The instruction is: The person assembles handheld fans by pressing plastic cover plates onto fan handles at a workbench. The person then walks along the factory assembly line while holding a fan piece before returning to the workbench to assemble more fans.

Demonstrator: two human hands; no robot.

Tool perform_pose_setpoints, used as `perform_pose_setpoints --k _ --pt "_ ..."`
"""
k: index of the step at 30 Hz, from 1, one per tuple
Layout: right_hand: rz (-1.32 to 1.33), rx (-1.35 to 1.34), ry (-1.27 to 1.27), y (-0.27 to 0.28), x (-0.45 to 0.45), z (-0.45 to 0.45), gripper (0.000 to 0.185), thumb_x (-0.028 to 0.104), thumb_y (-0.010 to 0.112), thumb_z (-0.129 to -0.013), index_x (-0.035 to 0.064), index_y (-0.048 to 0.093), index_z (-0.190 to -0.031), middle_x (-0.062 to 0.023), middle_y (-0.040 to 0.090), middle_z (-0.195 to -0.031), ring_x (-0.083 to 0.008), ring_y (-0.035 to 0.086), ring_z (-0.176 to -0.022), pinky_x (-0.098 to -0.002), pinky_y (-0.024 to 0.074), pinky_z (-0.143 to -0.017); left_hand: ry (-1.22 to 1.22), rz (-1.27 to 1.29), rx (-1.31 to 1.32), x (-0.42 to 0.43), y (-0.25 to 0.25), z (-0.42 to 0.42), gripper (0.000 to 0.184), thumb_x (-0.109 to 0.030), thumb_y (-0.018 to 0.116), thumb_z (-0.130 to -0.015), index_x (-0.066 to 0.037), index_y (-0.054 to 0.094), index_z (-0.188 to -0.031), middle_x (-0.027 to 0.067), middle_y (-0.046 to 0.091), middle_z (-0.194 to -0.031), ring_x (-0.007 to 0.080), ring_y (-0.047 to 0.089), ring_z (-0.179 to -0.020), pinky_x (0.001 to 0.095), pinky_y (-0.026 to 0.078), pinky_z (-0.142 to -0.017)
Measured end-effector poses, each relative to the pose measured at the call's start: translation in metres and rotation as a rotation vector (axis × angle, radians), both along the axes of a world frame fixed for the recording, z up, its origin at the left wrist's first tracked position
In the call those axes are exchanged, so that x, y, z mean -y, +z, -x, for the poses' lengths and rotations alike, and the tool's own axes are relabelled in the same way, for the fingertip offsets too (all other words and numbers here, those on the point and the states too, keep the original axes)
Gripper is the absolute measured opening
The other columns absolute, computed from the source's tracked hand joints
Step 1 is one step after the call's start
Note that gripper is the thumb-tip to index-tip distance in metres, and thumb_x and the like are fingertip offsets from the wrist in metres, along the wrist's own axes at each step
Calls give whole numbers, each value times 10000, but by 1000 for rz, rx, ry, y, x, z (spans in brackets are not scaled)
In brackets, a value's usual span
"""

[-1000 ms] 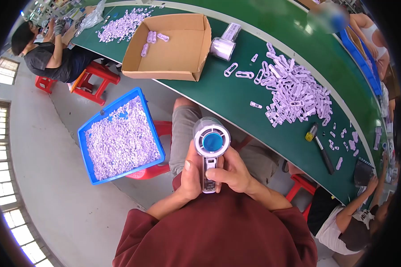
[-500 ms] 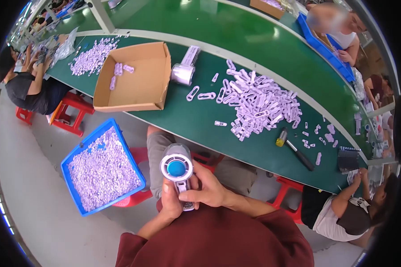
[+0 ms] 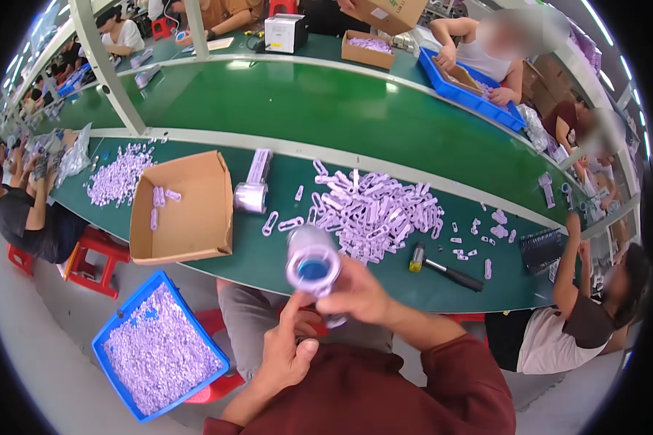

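Factory floor, workers along green benches (image 3: 442,286)

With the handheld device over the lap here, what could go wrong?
The right hand alone seems to carry the device; a loose grip could drop it.
The blue tray, full of small loose parts, sits on a red stool; a bump might spill them.
The hammer lies near the table edge and might get knocked off.

Loose dark maroon sleeves (image 3: 468,373).
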State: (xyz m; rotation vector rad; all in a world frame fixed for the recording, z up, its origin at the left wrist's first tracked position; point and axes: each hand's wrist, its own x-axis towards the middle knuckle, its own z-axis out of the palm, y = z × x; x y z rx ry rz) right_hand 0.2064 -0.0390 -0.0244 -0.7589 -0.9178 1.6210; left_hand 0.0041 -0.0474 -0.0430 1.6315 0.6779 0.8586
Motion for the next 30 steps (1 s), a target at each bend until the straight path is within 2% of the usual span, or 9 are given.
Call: perform_pose_setpoints --k 3,4,7,10,14,19,20,25,30 --pt "46 202 -124 17 -38 -63 524 71 699 -837 -33 449 -1286 -175 668 -1038 -247 704 -853 -369 606 -668 258 -99 -102 -23 -5 -6 611 -282 608 -945 22 370 -1419 138 666 -884 201 659 -758 318 532 -710" --pt "10 239 -286 17 -55 -80 458 114 707 -836 -54 479 -1195 -178 687 -876 -239 707 -731 -382 605 -624 383 -103 -93 -33 -5 -15 486 -74 640 -872 3 483 -1325 99 657 -825 155 632 -684 290 511 -651" --pt "-40 812 -534 18 -110 -157 394 209 766 -774 -50 605 -1024 -152 697 -859 -241 693 -763 -360 564 -646 497 -236 -284 -70 -28 -24 375 -45 651 -857 -6 565 -1220 78 648 -787 120 602 -634 287 486 -606" --pt "28 1455 -725 5 -158 -240 442 341 812 -690 -4 667 -926 -140 701 -851 -245 668 -756 -364 522 -704 636 -533 -348 -97 -50 -42 293 -52 693 -779 -49 649 -1069 55 587 -712 193 585 -604 337 463 -525" --pt "156 1838 -821 -12 -190 -316 491 393 765 -725 18 655 -1022 -173 719 -936 -338 702 -892 -418 539 -773 660 -632 -428 -102 -52 -47 254 -100 703 -743 -91 658 -993 40 572 -711 237 593 -636 370 471 -513" --pt "341 1887 -1022 -19 -220 -309 545 345 688 -850 55 522 -1281 -218 597 -1288 -399 589 -1168 -457 465 -966 692 -632 -393 -104 -51 -47 223 -57 706 -717 -82 667 -935 33 541 -655 217 569 -587 358 450 -506" --pt "243 1892 -1010 -10 -226 -289 541 204 655 -871 66 456 -1355 -226 491 -1407 -415 515 -1252 -460 417 -1032 700 -623 -393 -104 -50 -47 225 -62 702 -714 -88 662 -934 34 542 -656 219 570 -586 359 452 -504" --pt "-879 1611 -365 5 -260 -158 564 -90 542 -775 63 533 -1317 -206 493 -1407 -407 503 -1257 -445 437 -1047 696 -610 -388 -103 -50 -45 191 -81 694 -722 -95 658 -910 48 558 -683 231 588 -612 366 474 -525" --pt "-1004 1641 126 -1 -266 -43 576 -127 475 -786 112 583 -1299 -166 481 -1449 -369 498 -1279 -425 439 -1057 704 -615 -360 -100 -49 -43 149 -98 689 -739 -97 653 -883 60 588 -730 251 610 -654 373 496 -556"
